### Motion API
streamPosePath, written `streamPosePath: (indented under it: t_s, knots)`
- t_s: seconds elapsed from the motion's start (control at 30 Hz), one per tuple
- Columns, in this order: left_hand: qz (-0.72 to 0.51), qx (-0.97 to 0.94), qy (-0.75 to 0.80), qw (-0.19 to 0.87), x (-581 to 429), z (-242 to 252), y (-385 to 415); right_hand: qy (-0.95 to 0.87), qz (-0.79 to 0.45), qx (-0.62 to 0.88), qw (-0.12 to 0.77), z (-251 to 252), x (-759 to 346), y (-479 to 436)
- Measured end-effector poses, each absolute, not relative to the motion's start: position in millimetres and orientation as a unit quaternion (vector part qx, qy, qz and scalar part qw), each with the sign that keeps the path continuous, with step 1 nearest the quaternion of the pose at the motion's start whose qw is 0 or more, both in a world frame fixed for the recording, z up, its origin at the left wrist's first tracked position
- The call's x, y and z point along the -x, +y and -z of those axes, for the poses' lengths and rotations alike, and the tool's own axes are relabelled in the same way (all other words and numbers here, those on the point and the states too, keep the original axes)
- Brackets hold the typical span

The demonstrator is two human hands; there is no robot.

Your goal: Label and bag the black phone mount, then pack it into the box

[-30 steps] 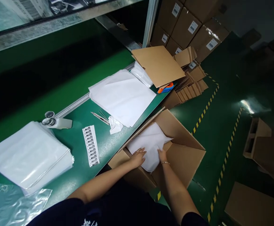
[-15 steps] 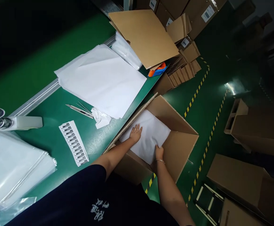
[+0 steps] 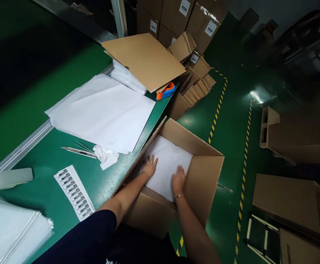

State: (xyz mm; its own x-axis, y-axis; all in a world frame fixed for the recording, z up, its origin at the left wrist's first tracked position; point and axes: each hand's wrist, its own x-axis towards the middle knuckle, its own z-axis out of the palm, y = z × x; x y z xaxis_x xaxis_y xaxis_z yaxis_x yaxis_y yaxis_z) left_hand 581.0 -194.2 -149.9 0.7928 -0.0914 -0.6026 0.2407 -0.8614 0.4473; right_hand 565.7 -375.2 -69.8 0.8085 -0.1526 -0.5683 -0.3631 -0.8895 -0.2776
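Head view | left hand (image 3: 149,167) and right hand (image 3: 178,179) flat, fingers spread, gripping nothing, pressing white sheet (image 3: 168,161) inside open carton (image 3: 204,176) | risk: sheet likely creases or shifts if palms slide unevenly; far corners hard to see

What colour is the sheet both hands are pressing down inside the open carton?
White sheet, plain; head view.

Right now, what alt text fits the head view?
Both hands, left hand and right hand, press flat on a white sheet lining an open cardboard box beside a green table that holds more white paper.
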Motion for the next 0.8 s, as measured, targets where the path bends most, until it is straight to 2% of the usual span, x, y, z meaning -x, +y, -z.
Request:
streamPosePath:
  t_s: [0.17,0.27,0.47,0.53,0.63,0.8]
  knots:
    - [0.318,-0.913,0.083,0.243,-582.7,140.3,-186.5,0.055,-0.407,0.895,0.173,41.6,-569.0,-370.2]
    - [0.304,-0.917,0.079,0.245,-583.0,129.5,-188.2,-0.003,-0.427,0.884,0.191,9.6,-578.2,-366.9]
    - [0.314,-0.9,-0.001,0.302,-566.9,97.7,-252.8,-0.166,-0.416,0.844,0.296,-110.1,-537.8,-378.2]
    - [0.321,-0.886,-0.019,0.333,-554.8,88.2,-283.4,-0.232,-0.375,0.807,0.393,-145.7,-511.0,-421.9]
    - [0.306,-0.874,-0.01,0.378,-535.2,73.0,-319.9,-0.104,-0.293,0.816,0.488,-163.6,-466.9,-531.2]
    - [0.218,-0.873,0.066,0.432,-511.2,22.1,-359.7,0.117,-0.215,0.85,0.467,-112.8,-383.9,-739.3]
